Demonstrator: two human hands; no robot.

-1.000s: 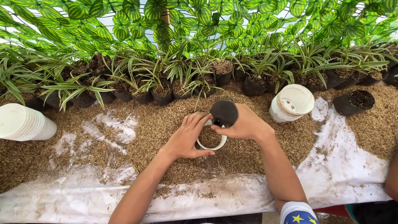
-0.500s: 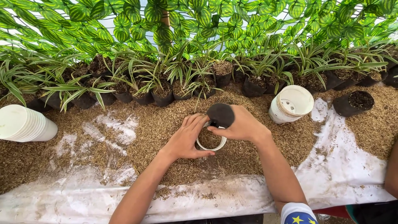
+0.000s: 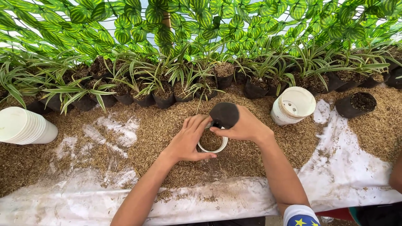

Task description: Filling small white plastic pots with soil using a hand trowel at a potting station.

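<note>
Nearest me the white sheet (image 3: 234, 196) covers the tabletop edge, bare in patches, with rice husk (image 3: 150, 125) spread thick beyond it. My left hand (image 3: 188, 140) wraps the near side of the small white pot (image 3: 212, 147), fingers curled on its rim; the pot stands upright in the husk, partly filled with it. My right hand (image 3: 245, 127) has its fingers clamped on a black nursery bag (image 3: 224, 114), tipped bottom-up over the pot's far rim, so bag and hand hide most of the opening. To the right a stack of white pots (image 3: 293, 105) lies on its side, and a black bag of soil (image 3: 356, 104) sits further right. Another white stack (image 3: 25, 125) lies far left. Behind them runs a row of spider plants in black bags (image 3: 167, 86), under green leaf netting (image 3: 234, 25). Since half a second ago, both hands and the bag sit almost unchanged.
</note>
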